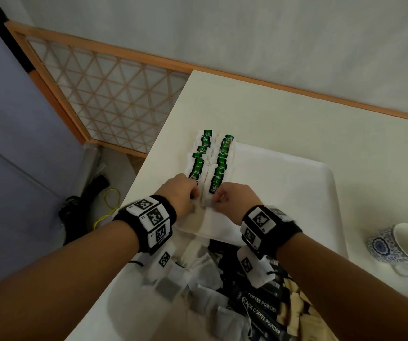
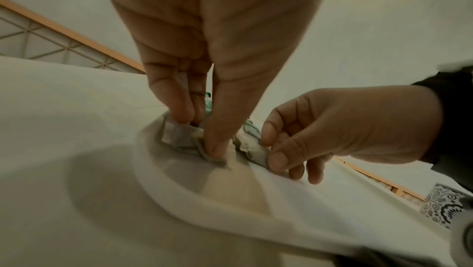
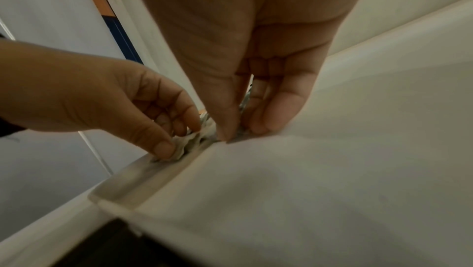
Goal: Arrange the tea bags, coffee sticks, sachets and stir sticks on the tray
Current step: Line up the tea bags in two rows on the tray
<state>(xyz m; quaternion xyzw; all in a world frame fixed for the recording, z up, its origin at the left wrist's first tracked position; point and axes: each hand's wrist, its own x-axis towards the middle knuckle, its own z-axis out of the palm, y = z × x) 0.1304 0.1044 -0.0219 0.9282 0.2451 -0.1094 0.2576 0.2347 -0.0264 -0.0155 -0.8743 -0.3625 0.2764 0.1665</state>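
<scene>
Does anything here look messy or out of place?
Yes. The unsorted heap of sachets at the tray's near end is jumbled, unlike the two neat tea bag rows. The patterned cup lies tipped sideways.

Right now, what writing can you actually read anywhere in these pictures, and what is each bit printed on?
"BLACK COFFEE POWDER": on a black coffee stick in the near pile.
"COFFEE POWDER": on the black stick above it.
Green tea bag tags: print too small to read.
Wrist band markers: square codes; the tiny characters beside them are blurred.
Patterned cup: no words seen.
Both wrist views: no text.
</scene>
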